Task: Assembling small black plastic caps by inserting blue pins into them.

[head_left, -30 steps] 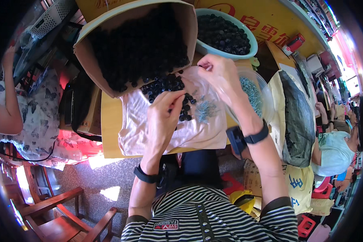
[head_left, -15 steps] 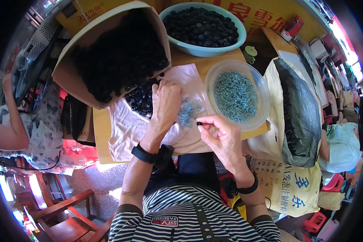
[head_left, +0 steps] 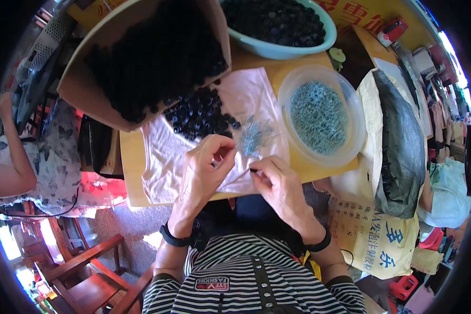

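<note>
My right hand (head_left: 281, 188) pinches a small black piece (head_left: 253, 170) between thumb and fingertips, above the front of a pale pink cloth (head_left: 159, 178). To its left, my left hand (head_left: 201, 165) is closed in a pinch, thumb against curled fingers; whatever it holds is too small to make out. Just beyond my hands a small heap of thin blue-grey screws (head_left: 252, 137) lies on the cloth. Left of the screws is a loose pile of small black ring-shaped pieces (head_left: 201, 112).
A tilted cardboard box (head_left: 73, 97) of black pieces rests at the back left. Behind stands a light green basin (head_left: 327, 39) of black pieces. A clear round tub (head_left: 353, 131) holds blue-grey screws at right. Beyond it is an open sack (head_left: 403, 172). Another person's arm (head_left: 18, 157) shows far left.
My left hand has come back from the black pile toward me, near my right hand. The right hand has moved slightly left and nearer, still pinching the black piece. The view has shifted.
</note>
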A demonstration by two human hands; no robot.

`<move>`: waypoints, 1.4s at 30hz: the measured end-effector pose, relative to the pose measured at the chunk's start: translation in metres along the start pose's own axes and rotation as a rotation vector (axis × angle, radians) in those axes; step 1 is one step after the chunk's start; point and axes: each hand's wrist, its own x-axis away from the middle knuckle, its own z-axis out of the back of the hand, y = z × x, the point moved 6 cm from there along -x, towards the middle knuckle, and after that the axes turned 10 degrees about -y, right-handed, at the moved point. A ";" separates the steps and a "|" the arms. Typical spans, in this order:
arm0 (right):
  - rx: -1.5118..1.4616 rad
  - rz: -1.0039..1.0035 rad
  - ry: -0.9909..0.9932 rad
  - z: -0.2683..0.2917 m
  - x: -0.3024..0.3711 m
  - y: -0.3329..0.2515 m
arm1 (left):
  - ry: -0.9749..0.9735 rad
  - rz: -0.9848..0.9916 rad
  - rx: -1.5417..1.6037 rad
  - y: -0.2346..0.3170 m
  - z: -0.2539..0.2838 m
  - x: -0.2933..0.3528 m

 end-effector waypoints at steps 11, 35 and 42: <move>0.132 -0.030 0.002 -0.005 0.000 -0.009 | -0.041 -0.111 -0.036 -0.016 -0.015 0.029; 0.378 0.075 0.021 -0.017 -0.025 -0.030 | 0.033 0.077 0.362 -0.040 0.012 0.053; 0.204 -0.097 0.010 0.017 -0.007 -0.023 | 0.141 0.117 0.696 -0.057 0.016 0.064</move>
